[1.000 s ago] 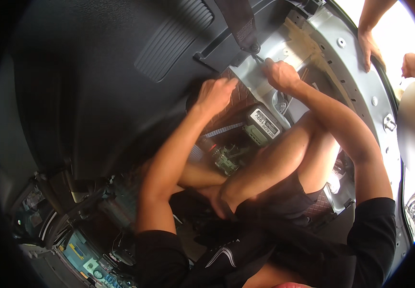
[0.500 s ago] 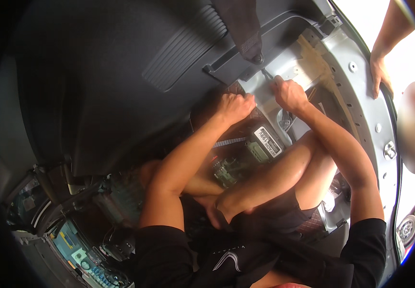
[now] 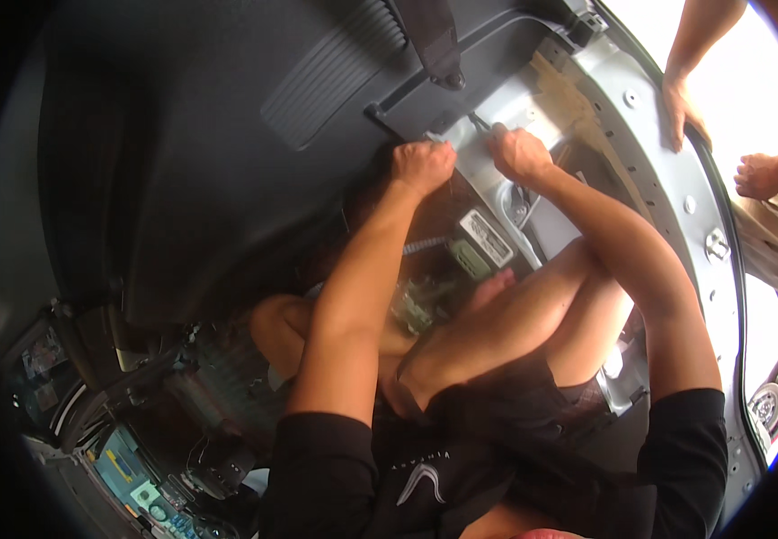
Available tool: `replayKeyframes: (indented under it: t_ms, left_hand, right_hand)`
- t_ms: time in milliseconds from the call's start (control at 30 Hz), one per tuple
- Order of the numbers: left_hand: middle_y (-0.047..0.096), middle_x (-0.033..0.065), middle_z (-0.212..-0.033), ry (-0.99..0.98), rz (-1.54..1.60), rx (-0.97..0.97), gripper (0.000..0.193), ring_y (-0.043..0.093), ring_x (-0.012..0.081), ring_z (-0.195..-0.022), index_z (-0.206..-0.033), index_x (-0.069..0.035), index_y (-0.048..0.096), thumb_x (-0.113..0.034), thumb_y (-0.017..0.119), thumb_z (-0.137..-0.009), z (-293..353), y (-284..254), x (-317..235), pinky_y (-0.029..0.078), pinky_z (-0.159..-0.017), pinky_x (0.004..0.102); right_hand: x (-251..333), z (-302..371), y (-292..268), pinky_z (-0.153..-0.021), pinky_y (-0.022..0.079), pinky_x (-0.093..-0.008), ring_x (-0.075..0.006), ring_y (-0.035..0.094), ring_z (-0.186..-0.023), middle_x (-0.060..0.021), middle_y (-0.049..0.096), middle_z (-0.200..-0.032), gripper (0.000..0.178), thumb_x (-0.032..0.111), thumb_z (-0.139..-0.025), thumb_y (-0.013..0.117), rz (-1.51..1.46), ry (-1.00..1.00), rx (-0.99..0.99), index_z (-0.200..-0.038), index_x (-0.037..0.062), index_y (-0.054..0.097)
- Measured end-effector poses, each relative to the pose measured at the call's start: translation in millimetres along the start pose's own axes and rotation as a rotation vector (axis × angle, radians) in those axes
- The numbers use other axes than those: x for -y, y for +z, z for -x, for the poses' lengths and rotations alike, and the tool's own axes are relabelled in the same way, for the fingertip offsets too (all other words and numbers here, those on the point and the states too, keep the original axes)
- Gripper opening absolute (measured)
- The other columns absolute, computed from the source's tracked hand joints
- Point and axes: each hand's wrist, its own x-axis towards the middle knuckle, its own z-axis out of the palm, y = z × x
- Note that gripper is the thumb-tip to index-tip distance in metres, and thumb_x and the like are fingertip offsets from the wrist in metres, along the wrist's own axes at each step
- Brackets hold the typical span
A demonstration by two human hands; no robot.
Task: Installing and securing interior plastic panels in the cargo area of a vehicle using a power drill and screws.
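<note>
My left hand [image 3: 424, 167] is closed in a fist at the lower edge of the large dark trim panel [image 3: 227, 180], beside bare grey metal. A pale bit shows above its knuckles, but what the fingers hold is hidden. Just to its right, my right hand [image 3: 521, 154] is closed round the near end of a thin dark strip [image 3: 480, 122], which runs up and left over the metal. A dark seat belt [image 3: 429, 40] hangs over the panel, its end fitting just above the strip.
A green battery pack [image 3: 468, 259] with a white label lies below my hands, near my bent legs [image 3: 515, 319]. The metal door frame [image 3: 667, 171] curves along the right. Outside it stands a person, one hand [image 3: 684, 112] on the frame. Cables and electronics [image 3: 151, 494] sit lower left.
The view has shifted, and both my hands appear slightly higher and further left, still closed. Outside, the person's second hand has come into view at the right.
</note>
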Motion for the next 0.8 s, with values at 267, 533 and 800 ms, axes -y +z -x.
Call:
replayKeyframes:
  t_ms: [267,533,800]
  left_hand:
    - [0.062,0.0182,-0.107,-0.071,0.065,-0.108,0.03,0.061,0.036,-0.099,-0.113,-0.006,0.061,-0.027,0.059,-0.09,35,-38,-19,0.049,-0.084,0.0436]
    - [0.056,0.0141,-0.134,0.074,-0.049,0.055,0.039,0.051,0.0254,-0.128,-0.125,-0.003,0.058,-0.017,0.058,-0.089,53,-22,4,0.036,-0.102,0.0421]
    - [0.063,0.0096,-0.125,-0.048,0.095,-0.067,0.031,0.055,0.0202,-0.123,-0.117,-0.006,0.064,-0.015,0.063,-0.087,55,-54,-9,0.037,-0.095,0.0424]
  right_hand:
    - [3,7,-5,-0.069,0.052,-0.0517,-0.045,0.065,-0.077,-0.0268,0.065,-0.079,0.028,0.028,-0.092,0.047,-0.011,-0.024,-0.059,-0.101,0.0024,0.055]
    - [2,-1,-6,-0.07,0.051,-0.0522,-0.0459,0.064,-0.077,-0.028,0.065,-0.08,0.029,0.026,-0.094,0.045,-0.034,0.04,0.053,-0.103,-0.0001,0.054]
    - [7,3,-3,-0.074,0.05,-0.0526,-0.0464,0.064,-0.08,-0.0288,0.065,-0.083,0.03,0.026,-0.092,0.047,-0.011,0.009,-0.022,-0.101,-0.0017,0.054]
